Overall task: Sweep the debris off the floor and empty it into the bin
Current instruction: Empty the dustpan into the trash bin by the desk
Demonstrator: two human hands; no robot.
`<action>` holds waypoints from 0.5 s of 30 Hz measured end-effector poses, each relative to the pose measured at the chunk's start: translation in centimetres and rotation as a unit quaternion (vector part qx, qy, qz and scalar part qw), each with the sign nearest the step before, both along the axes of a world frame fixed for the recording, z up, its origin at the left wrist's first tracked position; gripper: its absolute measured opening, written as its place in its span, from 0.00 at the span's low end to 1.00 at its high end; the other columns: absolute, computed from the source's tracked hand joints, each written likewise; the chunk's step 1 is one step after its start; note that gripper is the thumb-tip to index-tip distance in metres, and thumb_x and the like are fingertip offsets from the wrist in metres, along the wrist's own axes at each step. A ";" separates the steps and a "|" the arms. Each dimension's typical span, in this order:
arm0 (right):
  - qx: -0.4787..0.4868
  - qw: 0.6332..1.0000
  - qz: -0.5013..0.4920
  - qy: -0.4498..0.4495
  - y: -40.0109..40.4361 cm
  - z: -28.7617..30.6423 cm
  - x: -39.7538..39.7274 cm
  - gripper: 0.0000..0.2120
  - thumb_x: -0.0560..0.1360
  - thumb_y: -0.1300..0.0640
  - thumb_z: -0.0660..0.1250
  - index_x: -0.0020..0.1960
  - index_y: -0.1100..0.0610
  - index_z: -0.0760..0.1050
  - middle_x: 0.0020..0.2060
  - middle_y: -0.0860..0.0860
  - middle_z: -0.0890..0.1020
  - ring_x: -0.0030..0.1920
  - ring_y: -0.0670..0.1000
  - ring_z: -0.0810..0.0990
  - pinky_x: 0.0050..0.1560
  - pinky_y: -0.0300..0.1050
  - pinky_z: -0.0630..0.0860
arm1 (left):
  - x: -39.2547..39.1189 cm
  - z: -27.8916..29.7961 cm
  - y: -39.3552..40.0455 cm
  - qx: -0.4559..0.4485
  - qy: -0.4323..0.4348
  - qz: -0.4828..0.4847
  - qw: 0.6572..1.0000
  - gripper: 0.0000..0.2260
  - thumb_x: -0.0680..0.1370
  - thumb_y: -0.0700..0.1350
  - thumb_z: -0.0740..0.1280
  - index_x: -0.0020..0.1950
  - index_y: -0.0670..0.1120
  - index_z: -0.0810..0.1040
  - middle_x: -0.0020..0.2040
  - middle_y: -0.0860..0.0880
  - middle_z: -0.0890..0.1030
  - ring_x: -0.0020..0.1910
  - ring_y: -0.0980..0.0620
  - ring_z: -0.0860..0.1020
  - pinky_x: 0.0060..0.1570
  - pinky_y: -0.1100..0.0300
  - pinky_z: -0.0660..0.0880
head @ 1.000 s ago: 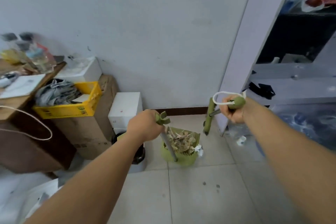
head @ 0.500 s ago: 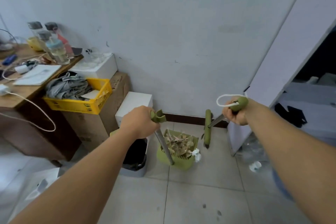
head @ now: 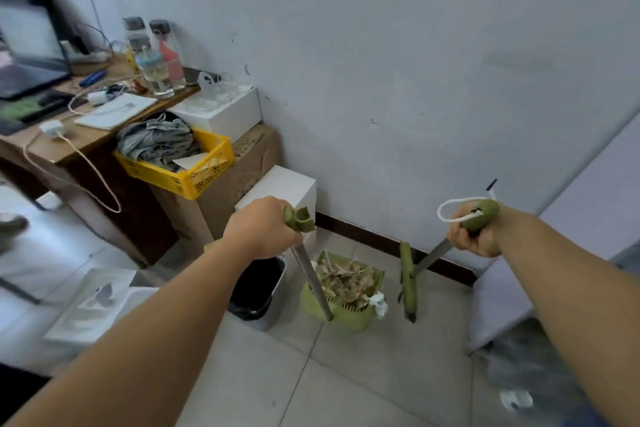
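My left hand [head: 263,230] grips the top of a metal pole that runs down to a green dustpan [head: 341,314]. The dustpan is full of dry brown debris [head: 344,279], and a white paper scrap hangs at its front right corner. It sits just right of a grey bin [head: 258,289] with a black liner. My right hand [head: 472,236] is closed on the green handle of a broom [head: 408,279], whose narrow green head hangs upright near the wall, right of the dustpan. A white cord loop hangs from the broom handle.
Cardboard boxes [head: 221,191], a yellow crate [head: 180,163] of grey cloth and white boxes stand left along the wall, beside a wooden desk [head: 69,146] with bottles, cables and a laptop. A pale door panel [head: 568,218] stands at right. A white scrap [head: 516,400] lies on the tiled floor.
The view has swung left, bringing the desk and laptop into sight. Both hands keep their grips; the dustpan and broom have stayed close to the bin.
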State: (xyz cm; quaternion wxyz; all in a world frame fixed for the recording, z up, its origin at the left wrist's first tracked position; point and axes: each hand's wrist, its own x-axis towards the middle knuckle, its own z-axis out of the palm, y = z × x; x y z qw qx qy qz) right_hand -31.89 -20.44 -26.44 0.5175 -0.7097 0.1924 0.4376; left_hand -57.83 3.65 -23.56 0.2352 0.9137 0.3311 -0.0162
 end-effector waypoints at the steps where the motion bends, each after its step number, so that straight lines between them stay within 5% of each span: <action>1: -0.008 1.000 0.010 0.003 -0.1 -0.3 1.3 0.09 0.72 0.63 0.56 0.33 0.60 0.66 0.29 0.57 0.70 0.16 0.51 0.72 0.15 0.34 0.69 | 0.6 0.0 -0.8 -0.003 0.003 0.015 1.000 0.08 0.68 0.52 0.73 0.39 0.49 0.80 0.36 0.50 0.81 0.40 0.49 0.80 0.34 0.59 0.71; 15: 0.053 0.977 0.162 0.129 0.7 -3.7 5.1 0.15 0.77 0.59 0.56 0.34 0.64 0.69 0.21 0.57 0.72 0.15 0.51 0.72 0.16 0.33 0.71 | -0.6 2.1 -8.5 0.008 -0.027 0.190 0.981 0.05 0.68 0.50 0.76 0.39 0.54 0.81 0.35 0.51 0.82 0.39 0.50 0.81 0.42 0.52 0.79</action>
